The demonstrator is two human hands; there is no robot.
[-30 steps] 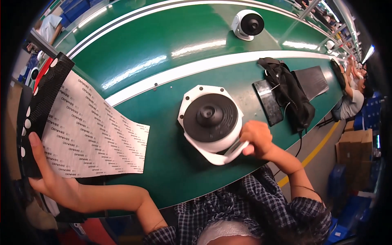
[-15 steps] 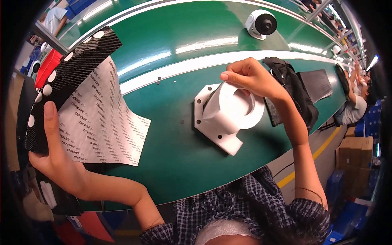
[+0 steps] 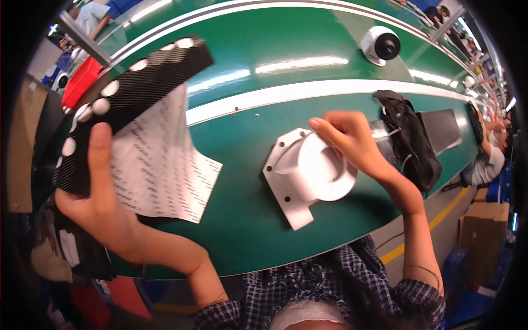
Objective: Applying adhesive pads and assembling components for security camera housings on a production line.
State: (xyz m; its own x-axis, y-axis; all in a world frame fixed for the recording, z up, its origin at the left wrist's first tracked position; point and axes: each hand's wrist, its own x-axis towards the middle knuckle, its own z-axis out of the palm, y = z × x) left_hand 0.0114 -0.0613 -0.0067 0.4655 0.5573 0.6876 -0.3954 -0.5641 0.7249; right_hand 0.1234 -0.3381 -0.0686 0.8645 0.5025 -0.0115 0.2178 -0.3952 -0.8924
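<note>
Now your right hand (image 3: 352, 144) pinches the rim of the white plastic housing (image 3: 305, 175), tilted on the green worktop (image 3: 247, 231). Your left hand (image 3: 102, 206) clenches the black sticker sheet (image 3: 129, 102), thumb pressed on it, its white backing paper (image 3: 162, 165) drooping onto the worktop.

The left hand (image 3: 102, 212) is gripping a black carbon-weave strip with white round pads (image 3: 124, 104) and its printed backing sheet (image 3: 159, 165) over the green surface's (image 3: 247, 49) left edge; the right hand (image 3: 352, 140) is touching a white plastic flanged housing (image 3: 302, 176) mid-surface.
</note>
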